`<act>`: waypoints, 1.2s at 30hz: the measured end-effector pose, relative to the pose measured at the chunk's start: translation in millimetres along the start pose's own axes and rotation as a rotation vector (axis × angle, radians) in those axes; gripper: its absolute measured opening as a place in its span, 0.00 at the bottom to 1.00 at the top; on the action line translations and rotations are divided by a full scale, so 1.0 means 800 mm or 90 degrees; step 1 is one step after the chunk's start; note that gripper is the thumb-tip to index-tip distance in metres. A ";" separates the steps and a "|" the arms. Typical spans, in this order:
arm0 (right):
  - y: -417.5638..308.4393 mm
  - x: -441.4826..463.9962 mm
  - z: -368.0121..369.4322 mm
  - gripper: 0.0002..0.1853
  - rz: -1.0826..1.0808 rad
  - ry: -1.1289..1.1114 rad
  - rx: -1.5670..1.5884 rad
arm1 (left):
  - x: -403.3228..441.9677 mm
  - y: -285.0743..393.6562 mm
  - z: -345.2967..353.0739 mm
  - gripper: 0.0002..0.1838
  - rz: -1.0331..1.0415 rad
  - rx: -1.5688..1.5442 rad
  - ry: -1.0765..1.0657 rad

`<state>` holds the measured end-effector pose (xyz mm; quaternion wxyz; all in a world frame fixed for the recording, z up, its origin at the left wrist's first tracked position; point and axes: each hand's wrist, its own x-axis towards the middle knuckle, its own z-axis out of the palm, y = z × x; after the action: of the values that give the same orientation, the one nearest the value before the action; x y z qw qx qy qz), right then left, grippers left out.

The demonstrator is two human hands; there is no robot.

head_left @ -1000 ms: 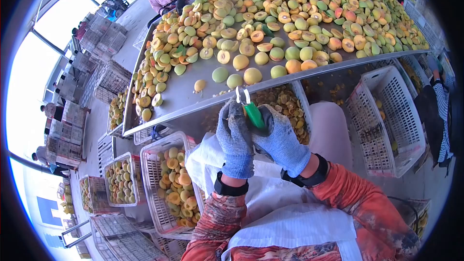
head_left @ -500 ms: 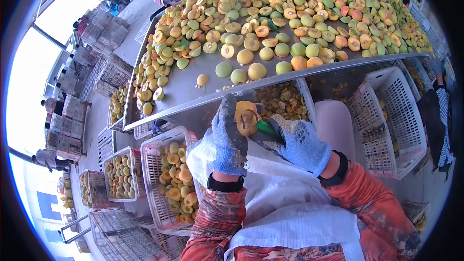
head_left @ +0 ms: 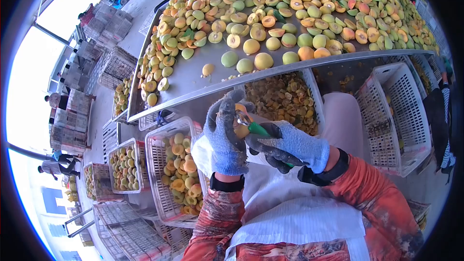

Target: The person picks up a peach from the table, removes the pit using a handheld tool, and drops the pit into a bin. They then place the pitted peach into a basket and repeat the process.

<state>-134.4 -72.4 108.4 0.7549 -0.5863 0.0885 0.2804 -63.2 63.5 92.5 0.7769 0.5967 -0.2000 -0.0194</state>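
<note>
My left hand (head_left: 225,137), in a blue knit glove with grey coating, holds a halved peach (head_left: 239,131) upright above my lap. In my right hand (head_left: 300,144), gloved the same way, is a green-handled pitting spoon (head_left: 257,128). Its small metal loop is at the cut side of the peach half; how deep it sits I cannot tell. Part of the fruit is hidden behind my left fingers. Just beyond my hands, a crate (head_left: 316,97) of pits and scraps stands under the table edge.
A metal table (head_left: 193,75) heaped with halved peaches spans the far side. To the left, a white crate (head_left: 153,164) holds peach halves, with another full crate (head_left: 137,151) beside it. A slatted crate (head_left: 394,130) stands at right. People work farther off.
My right hand has turned the spoon, so its metal loop now shows at the fruit. My left hand has tilted the peach half. The whole view has shifted slightly.
</note>
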 end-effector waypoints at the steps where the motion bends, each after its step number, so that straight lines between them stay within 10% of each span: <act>1: 0.009 0.012 -0.005 0.21 -0.004 0.001 0.002 | 0.002 -0.005 -0.003 0.16 0.002 0.002 -0.004; 4: 0.032 0.027 -0.020 0.26 -0.320 0.242 -0.574 | 0.007 -0.002 -0.003 0.15 -0.290 -0.206 0.040; 10: 0.036 0.021 -0.009 0.20 -0.423 0.196 -0.477 | -0.004 0.009 0.010 0.16 -0.201 -0.095 0.044; 13: 0.007 0.003 0.005 0.18 -0.034 0.031 -0.130 | -0.003 0.004 0.008 0.17 -0.138 -0.040 0.042; 19: -0.008 0.013 -0.005 0.19 -0.075 0.007 -0.111 | 0.006 -0.012 0.012 0.15 -0.062 0.029 0.069; 21: 0.034 0.027 -0.012 0.22 -0.455 0.451 -0.687 | 0.020 -0.030 0.007 0.13 -0.178 -0.100 0.111; 22: 0.036 0.026 -0.012 0.25 -0.452 0.492 -0.769 | 0.019 -0.026 0.005 0.16 -0.032 0.106 0.059; 23: 0.043 0.028 -0.013 0.26 -0.433 0.521 -0.825 | 0.025 -0.054 0.008 0.16 -0.159 -0.088 0.115; 27: 0.029 0.019 0.003 0.15 -0.365 0.393 -0.529 | 0.031 -0.098 0.012 0.16 -0.145 0.040 0.127; 29: 0.014 0.004 0.000 0.16 -0.095 0.119 0.090 | 0.024 -0.085 0.003 0.14 0.016 0.123 0.063; 33: 0.018 0.002 -0.007 0.18 -0.039 0.087 0.089 | 0.037 -0.071 -0.005 0.13 0.006 0.160 -0.031; 36: 0.012 0.002 -0.009 0.19 -0.034 0.093 0.042 | 0.042 -0.068 -0.002 0.12 -0.279 0.147 -0.069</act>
<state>-136.6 -76.7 97.3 0.7725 -0.5820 0.1369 0.2139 -20.5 40.1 51.0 0.6692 0.7085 -0.1077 -0.1963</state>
